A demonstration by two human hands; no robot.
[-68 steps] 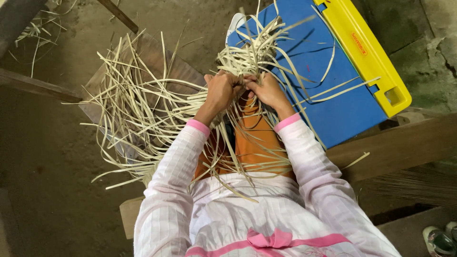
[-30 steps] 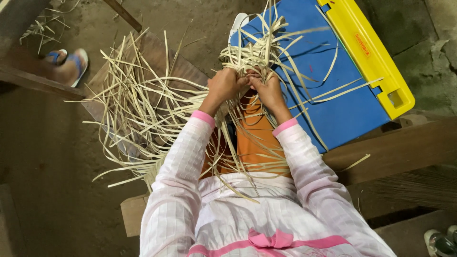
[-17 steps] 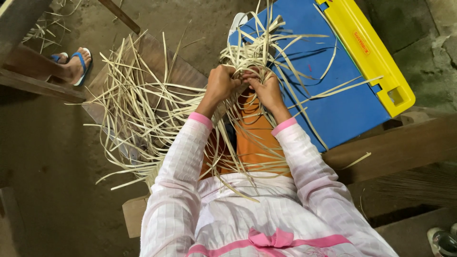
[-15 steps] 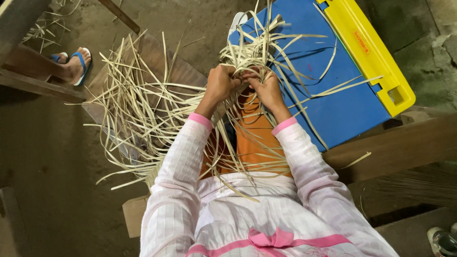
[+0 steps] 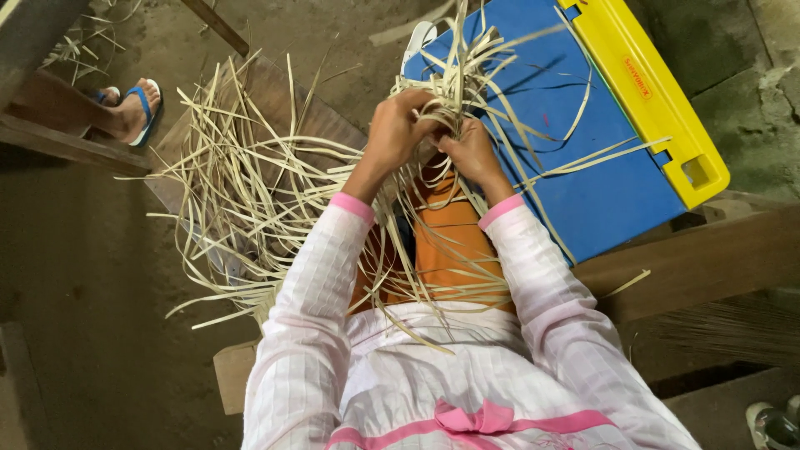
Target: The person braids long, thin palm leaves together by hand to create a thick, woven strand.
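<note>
Both my hands work a small woven knot of pale straw strips (image 5: 440, 104) held up over my lap. My left hand (image 5: 398, 129) grips the weave from the left, fingers curled around it. My right hand (image 5: 469, 152) pinches strips on the right side, just below the knot. Long loose strips (image 5: 242, 192) fan out to the left over a wooden board and hang down across my orange trousers (image 5: 446, 242). Pink-and-white sleeves cover both forearms.
A blue and yellow plastic case (image 5: 617, 142) lies on the ground ahead to the right. A wooden beam (image 5: 700, 262) runs along the right. Another person's foot in a blue sandal (image 5: 133, 108) stands at the upper left beside a wooden frame (image 5: 58, 142).
The other person's foot came into view at the upper left and stayed there. My hands stay at the knot, shifting their fingers slightly over the strips.
</note>
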